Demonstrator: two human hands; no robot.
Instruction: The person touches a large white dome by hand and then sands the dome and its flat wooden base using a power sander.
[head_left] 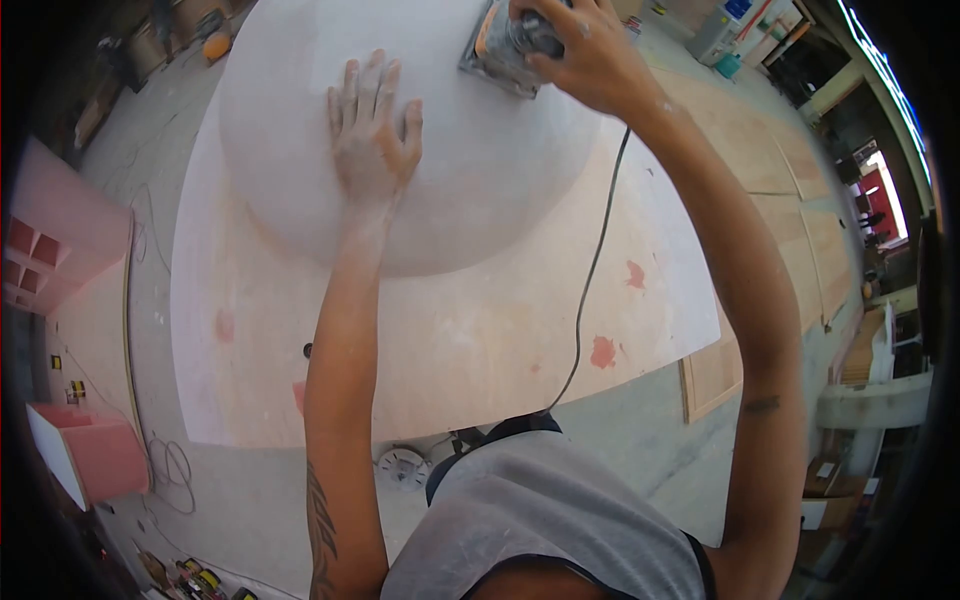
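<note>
A large white dome [450,190] with a dusty, smooth surface sits on a plywood sheet [400,350]. My left hand [372,128] lies flat on the dome, fingers spread, coated in white dust. My right hand [585,50] grips an electric sander [510,45] with an orange and grey body, pressed onto the dome's upper right side. A black power cord [590,270] runs from the sander down across the plywood toward my body.
Pink cabinets [60,240] and a pink box [95,455] stand at the left on the concrete floor. Loose cables [175,470] and small tools lie at the lower left. Plywood panels [790,200] lie at the right, with shelving and boxes beyond them.
</note>
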